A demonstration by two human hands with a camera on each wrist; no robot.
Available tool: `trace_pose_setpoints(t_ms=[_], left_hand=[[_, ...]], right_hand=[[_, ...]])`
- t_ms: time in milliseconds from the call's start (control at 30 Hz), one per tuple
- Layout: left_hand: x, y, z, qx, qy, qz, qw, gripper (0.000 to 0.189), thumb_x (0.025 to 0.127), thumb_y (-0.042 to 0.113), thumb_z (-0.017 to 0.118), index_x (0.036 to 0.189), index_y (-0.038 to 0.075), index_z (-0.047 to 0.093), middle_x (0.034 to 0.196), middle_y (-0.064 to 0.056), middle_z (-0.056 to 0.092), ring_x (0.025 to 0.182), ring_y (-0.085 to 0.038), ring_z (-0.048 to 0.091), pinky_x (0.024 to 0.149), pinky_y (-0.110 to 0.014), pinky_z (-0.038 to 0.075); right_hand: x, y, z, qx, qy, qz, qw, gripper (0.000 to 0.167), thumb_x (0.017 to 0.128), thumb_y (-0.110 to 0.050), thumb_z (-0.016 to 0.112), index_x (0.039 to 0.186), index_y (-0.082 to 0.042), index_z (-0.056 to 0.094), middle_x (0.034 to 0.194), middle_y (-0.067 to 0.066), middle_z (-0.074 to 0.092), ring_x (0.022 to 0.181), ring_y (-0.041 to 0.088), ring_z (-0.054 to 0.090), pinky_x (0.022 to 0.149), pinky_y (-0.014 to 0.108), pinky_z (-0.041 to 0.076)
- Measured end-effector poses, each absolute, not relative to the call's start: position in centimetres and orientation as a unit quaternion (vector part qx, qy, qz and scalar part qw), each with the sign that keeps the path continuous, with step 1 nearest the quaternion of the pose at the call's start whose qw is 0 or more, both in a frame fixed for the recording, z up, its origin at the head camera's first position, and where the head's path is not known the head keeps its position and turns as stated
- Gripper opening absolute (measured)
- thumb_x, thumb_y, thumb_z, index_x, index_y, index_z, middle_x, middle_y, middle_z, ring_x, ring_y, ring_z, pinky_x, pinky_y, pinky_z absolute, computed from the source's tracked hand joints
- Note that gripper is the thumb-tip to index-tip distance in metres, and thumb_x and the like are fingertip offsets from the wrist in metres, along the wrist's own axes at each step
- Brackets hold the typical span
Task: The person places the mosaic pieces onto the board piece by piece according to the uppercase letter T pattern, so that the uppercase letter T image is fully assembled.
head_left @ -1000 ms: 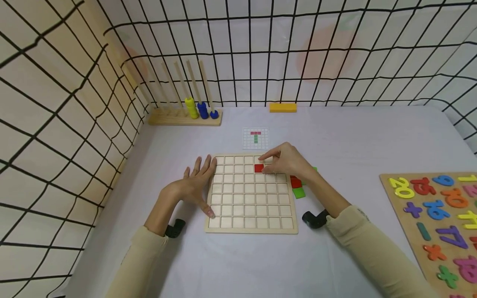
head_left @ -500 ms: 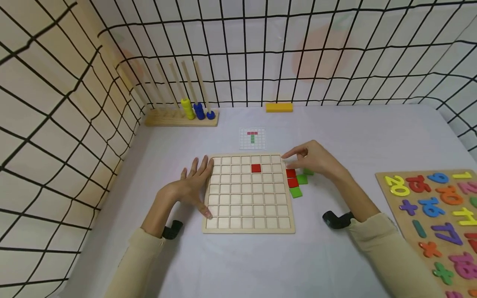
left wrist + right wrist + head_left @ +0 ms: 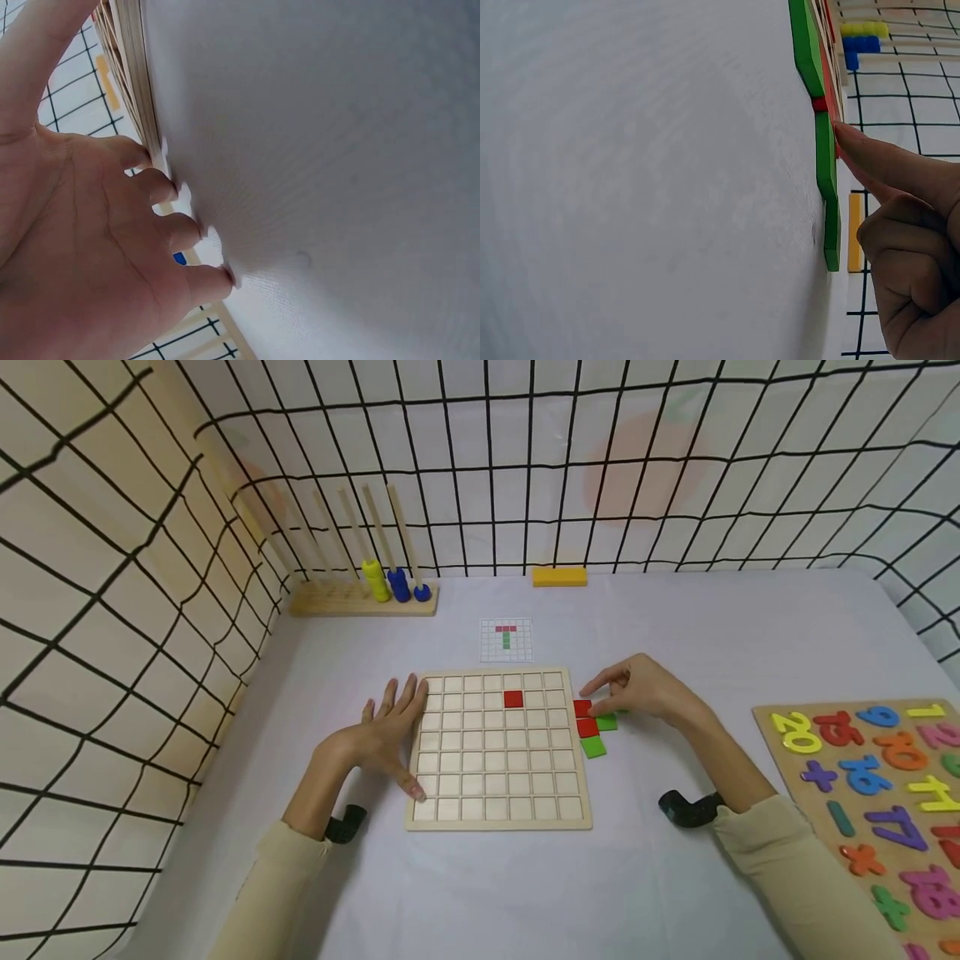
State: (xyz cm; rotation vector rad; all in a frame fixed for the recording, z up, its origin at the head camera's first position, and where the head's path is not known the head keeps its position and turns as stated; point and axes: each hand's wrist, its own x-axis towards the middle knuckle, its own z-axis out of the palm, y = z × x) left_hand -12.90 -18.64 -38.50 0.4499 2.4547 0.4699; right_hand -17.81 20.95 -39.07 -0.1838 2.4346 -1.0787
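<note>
A square wooden grid board (image 3: 498,825) lies on the white cloth, with one red tile (image 3: 513,699) in its second row. Spread along the board's left edge is my left hand (image 3: 381,745), its thumb at the lower corner. My right hand (image 3: 643,687) reaches down over the loose tiles at the board's right side. Its thumb and index fingertips are parted, right at a loose red tile (image 3: 582,707). Another red tile (image 3: 587,728) lies just below, beside green tiles (image 3: 594,747). In the right wrist view, the thumb tip overlaps the edge of the green tiles (image 3: 825,154).
Behind the board lies a small pattern card (image 3: 506,652) with a red and green T. A peg abacus (image 3: 322,602) and a yellow block (image 3: 559,577) stand before the black wire mesh. A number puzzle board (image 3: 772,717) lies at the right.
My right hand has moved off the red tile on the board, rightward and down to the loose red tile. My left hand stays on the board's edge. The head view has shifted slightly.
</note>
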Motion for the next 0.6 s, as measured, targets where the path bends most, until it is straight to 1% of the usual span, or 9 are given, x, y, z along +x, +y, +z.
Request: trace_pose_setpoints(t_ms=[267,500,600], left_hand=[[-12.87,-18.73,-38.44,0.171,0.922,0.183,0.295,0.163,0.057,0.044,0.101,0.164,0.006,-0.016,0.17,-0.017,-0.027,0.156,-0.043,-0.028,0.124,-0.07,-0.009],[-12.91,-18.75,-38.49,0.168,0.922,0.183,0.296,0.163,0.056,0.044,0.101,0.164,0.007,-0.015,0.17,-0.016,-0.027,0.157,-0.042,-0.028,0.125,-0.07,-0.009],[-12.92,-18.75,-38.5,0.167,0.922,0.184,0.296,0.163,0.056,0.044,0.101,0.164,0.007,-0.015,0.17,-0.016,-0.027,0.157,-0.042,-0.028,0.125,-0.07,-0.009]], right_hand=[[-17.97,20.64,-39.29,-0.065,0.888,-0.388,0.238,0.034,0.084,-0.02,0.085,0.114,-0.004,0.079,0.061,-0.001,0.044,0.066,0.019,0.043,0.059,0.028,0.027],[-17.97,20.76,-39.03,-0.054,0.907,-0.36,0.212,0.033,0.084,-0.022,0.086,0.112,-0.005,0.08,0.063,-0.001,0.039,0.069,0.019,0.041,0.061,0.029,0.027],[-17.96,20.89,-38.9,-0.052,0.91,-0.353,0.211,0.035,0.083,-0.023,0.087,0.113,-0.006,0.079,0.063,-0.001,0.039,0.07,0.02,0.041,0.062,0.029,0.028]])
